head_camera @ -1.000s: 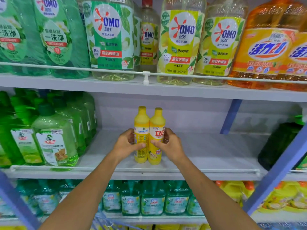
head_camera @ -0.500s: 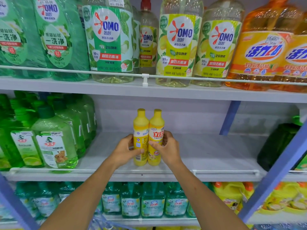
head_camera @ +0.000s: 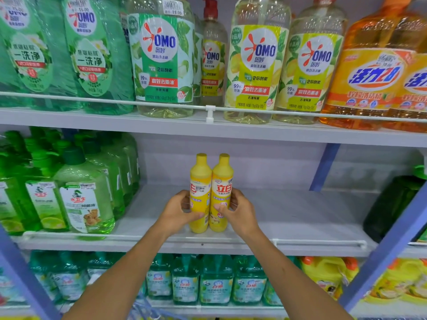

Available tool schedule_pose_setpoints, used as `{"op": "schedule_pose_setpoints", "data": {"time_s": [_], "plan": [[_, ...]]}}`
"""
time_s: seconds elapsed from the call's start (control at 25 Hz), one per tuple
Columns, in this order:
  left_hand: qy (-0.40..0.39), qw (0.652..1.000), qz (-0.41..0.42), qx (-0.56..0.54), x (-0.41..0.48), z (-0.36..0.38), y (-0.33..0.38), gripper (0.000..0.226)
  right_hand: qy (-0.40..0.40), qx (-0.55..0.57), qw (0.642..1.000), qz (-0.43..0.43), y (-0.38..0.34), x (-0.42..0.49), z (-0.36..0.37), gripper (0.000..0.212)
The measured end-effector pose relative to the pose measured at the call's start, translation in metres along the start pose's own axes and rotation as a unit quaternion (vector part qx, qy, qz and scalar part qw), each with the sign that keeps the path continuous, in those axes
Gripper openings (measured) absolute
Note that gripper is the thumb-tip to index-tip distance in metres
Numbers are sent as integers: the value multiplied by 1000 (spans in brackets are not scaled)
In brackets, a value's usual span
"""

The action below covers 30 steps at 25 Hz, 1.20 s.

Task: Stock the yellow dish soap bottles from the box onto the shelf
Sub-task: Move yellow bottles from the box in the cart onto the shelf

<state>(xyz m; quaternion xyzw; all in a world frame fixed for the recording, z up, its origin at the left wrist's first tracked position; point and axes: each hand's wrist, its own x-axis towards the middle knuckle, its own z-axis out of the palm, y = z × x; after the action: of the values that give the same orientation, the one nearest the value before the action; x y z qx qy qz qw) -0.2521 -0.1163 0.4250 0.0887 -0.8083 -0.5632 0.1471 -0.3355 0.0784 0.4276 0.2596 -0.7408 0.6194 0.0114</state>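
Two yellow dish soap bottles stand upright side by side on the middle shelf [head_camera: 300, 218], touching each other. My left hand [head_camera: 178, 211] wraps the left yellow bottle [head_camera: 200, 179] at its lower half. My right hand [head_camera: 240, 213] holds the right yellow bottle [head_camera: 222, 181], whose red-lettered label faces me. Both bottle bases rest near the shelf's front rail [head_camera: 323, 242]. The box is out of view.
Green pump bottles [head_camera: 83, 192] fill the left of the middle shelf; a dark green jug [head_camera: 392, 204] stands at its right. Large OMO bottles [head_camera: 254, 61] and orange jugs [head_camera: 374, 77] line the upper shelf. Teal bottles [head_camera: 215, 280] sit below. Blue diagonal braces [head_camera: 388, 245] cross the right side.
Both hands and the two bottles have stayed almost in place; the left bottle has turned a little, showing more of its label. The view has shifted slightly downward.
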Motion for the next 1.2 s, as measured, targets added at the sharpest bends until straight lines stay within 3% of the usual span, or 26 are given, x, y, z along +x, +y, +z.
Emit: {"op": "schedule_pose_setpoints", "data": {"time_s": [0.2, 0.48, 1.0, 1.2], "plan": [[107, 994, -17, 18, 2, 21, -2, 70, 58, -39, 998, -5, 1, 2, 17, 49], [58, 998, -7, -21, -4, 10, -17, 53, -56, -88, 995, -9, 20, 0, -2, 59], [185, 982, -22, -12, 56, 30, -22, 47, 28, -30, 997, 59, 48, 55, 29, 52], [196, 980, -6, -40, 105, 27, -43, 52, 44, -12, 997, 57, 77, 84, 44, 48]]}}
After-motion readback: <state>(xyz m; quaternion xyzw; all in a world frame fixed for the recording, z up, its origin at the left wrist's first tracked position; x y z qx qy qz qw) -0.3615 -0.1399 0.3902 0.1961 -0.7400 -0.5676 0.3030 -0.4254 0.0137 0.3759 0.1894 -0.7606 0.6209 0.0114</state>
